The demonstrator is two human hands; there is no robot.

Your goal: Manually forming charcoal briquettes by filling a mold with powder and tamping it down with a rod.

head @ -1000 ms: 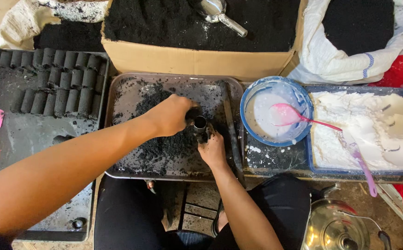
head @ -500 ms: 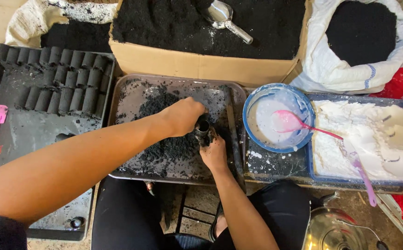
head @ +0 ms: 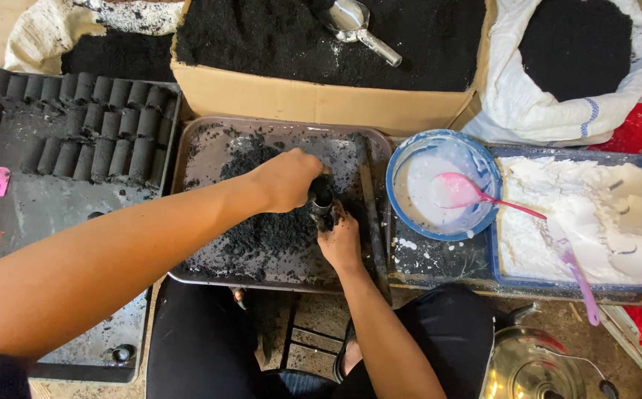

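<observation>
Small black tube mould [head: 322,198] stands upright, sandwiched between hands. Left hand [head: 289,179] clamped on top, right hand [head: 341,238] gripping from below, both over grey tray [head: 371,222] of black powder [head: 262,233].

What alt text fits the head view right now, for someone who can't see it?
Both hands work a small dark tube over a metal tray of black powder: the left hand on top of it, the right hand gripping from below. Left, a tray holds rows of black cylinders; right, a blue bowl with a pink spoon.
</observation>
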